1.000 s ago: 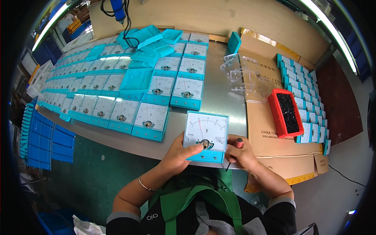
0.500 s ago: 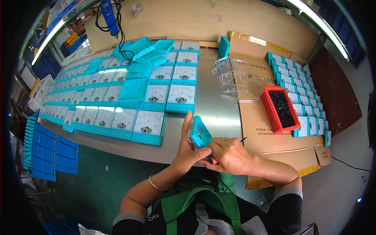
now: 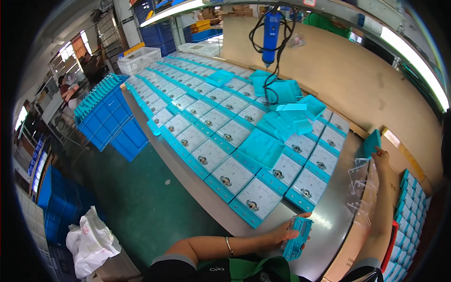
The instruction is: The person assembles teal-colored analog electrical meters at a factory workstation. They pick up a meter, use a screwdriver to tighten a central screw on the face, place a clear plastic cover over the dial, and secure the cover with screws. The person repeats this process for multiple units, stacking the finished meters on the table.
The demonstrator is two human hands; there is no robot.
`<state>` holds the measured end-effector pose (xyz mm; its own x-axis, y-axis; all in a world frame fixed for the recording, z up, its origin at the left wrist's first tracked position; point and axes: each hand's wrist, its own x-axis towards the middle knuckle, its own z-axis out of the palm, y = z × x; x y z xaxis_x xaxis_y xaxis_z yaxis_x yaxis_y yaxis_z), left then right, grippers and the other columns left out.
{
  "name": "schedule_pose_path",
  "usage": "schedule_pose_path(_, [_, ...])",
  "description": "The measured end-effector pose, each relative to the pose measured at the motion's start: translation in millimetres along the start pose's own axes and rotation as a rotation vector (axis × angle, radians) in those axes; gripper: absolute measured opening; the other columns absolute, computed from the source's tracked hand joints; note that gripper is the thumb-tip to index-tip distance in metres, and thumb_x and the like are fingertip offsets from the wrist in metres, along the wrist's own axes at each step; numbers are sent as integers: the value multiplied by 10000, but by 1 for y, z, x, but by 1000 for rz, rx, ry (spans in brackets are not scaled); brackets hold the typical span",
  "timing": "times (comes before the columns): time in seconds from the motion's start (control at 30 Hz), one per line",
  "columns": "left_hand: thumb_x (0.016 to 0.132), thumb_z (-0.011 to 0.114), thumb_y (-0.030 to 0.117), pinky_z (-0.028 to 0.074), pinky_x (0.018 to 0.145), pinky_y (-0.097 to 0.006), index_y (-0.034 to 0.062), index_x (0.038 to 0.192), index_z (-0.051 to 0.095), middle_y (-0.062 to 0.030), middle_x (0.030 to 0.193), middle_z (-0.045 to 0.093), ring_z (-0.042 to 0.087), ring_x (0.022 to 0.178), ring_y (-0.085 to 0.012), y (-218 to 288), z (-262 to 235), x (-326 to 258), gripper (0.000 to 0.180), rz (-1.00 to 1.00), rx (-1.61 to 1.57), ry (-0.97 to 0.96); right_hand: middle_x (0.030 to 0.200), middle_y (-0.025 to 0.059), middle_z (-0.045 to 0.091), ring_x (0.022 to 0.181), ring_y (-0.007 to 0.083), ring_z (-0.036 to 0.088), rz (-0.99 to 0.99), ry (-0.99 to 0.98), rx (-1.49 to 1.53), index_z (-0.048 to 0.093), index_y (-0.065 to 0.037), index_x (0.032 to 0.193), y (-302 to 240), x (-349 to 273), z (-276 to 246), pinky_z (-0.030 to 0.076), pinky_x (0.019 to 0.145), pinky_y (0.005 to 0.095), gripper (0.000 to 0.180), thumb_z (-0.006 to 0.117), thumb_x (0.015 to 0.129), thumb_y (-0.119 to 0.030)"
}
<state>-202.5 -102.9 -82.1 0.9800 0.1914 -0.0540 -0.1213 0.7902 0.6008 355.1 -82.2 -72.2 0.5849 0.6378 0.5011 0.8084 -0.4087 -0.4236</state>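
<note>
Left hand (image 3: pixel 287 235): closed around a turquoise meter housing (image 3: pixel 297 239), thumb across its near face and fingertips showing at its far edges.
Held housing: low above the front of the metal surface (image 3: pixel 329 235), tilted, with its recessed turquoise side in view.
Right hand (image 3: pixel 380 155): stretched far out to the upright turquoise case (image 3: pixel 372 144), fingers bent at the case's right edge; whether they grip it, I cannot tell.
Upright case: at the back of the surface, by the foot of the tan board (image 3: pixel 347 70).
Clear covers (image 3: pixel 359 207): loosely scattered just left of the right forearm, partly over the cardboard (image 3: pixel 359 240).
Red bin (image 3: pixel 392 240): mostly hidden behind the right forearm, only a strip showing.
Meters, right (image 3: pixel 411 211): close rows beyond the bin.
Meters, left (image 3: pixel 230 174): long rows with white dials facing up, filling most of the surface.
Turquoise covers (image 3: pixel 260 148): heaped on the back rows, some overlapping.
Blue power driver (image 3: pixel 271 35): hanging nose down above the heap, black cable looped around it.
Blue crates (image 3: pixel 110 117): beside the surface's left end, turquoise parts lined along the top.
White bag (image 3: pixel 91 242): lower left, near the green floor (image 3: pixel 155 197).
</note>
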Motion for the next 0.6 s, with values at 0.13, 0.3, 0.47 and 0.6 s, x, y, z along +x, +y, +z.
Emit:
schedule_pose_path(0.13, [662, 729, 476, 442, 917, -387, 141, 1441, 122, -97, 1242, 403, 481, 1135, -247, -5, -1, 3, 1042, -17, -85, -39, 797, 60, 541, 705, 151, 513, 126, 24, 115, 580, -3, 1159, 31, 34, 6, 446, 673, 285, 477, 679, 711, -131])
schedule_pose_path(0.3, [676, 715, 490, 471, 818, -360, 130, 1440, 99, -94, 1163, 406, 517, 976, -210, 5, 11, -3, 1046, 29, -76, 2, 1167, 148, 520, 940, 221, 543, -108, 104, 158, 522, -2, 1222, -76, -34, -35, 434, 790, 312, 399, 547, 824, 11])
schedule_pose_path(0.47, [769, 658, 421, 471, 812, -355, 159, 1444, 72, -93, 1145, 407, 531, 926, -197, 8, 10, -6, 931, 27, -47, -113, 1296, 199, 460, 1122, 328, 502, -423, 7, -156, 535, 43, 1138, -215, -185, -150, 421, 870, 338, 296, 508, 844, 47])
schedule_pose_path(0.6, [799, 633, 387, 461, 813, -339, 178, 1446, 82, -76, 1079, 416, 524, 912, -182, 4, 14, -8, 875, 53, 79, -141, 1240, 236, 490, 1135, 382, 490, -278, -161, -216, 563, 48, 1048, -236, -275, -177, 400, 932, 430, 299, 538, 751, 75])
